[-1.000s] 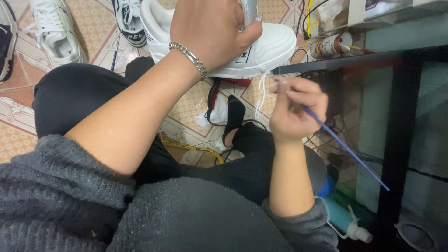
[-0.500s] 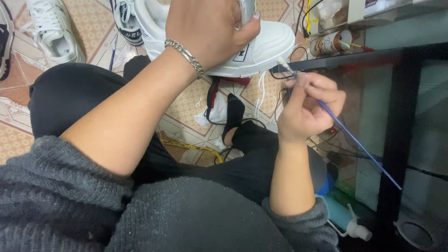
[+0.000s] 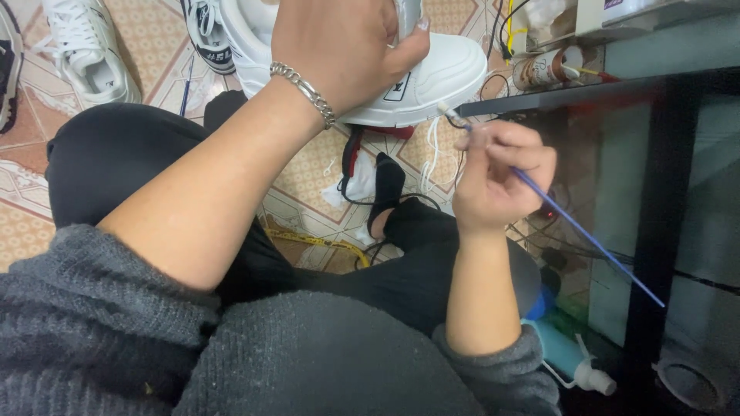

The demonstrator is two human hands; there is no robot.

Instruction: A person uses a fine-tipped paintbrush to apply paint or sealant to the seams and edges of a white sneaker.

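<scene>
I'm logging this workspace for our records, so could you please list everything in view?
White sneaker: 1, white, held up by the left hand, top centre.
Paintbrush: 1, blue handle, in the right hand's grip, tip at the sneaker's sole.
Other sneakers: at least 2, white and black-and-white, on the tiled floor, top left.
Measuring tape: 1, yellow, on the floor between the legs.
Black shelf: 1, right side, carrying a small jar.
Bottle: 1, teal with white nozzle, bottom right.
Bracelet: 1, silver chain, left wrist.
Left hand: grips the sneaker.
Right hand: pinches the paintbrush.
</scene>
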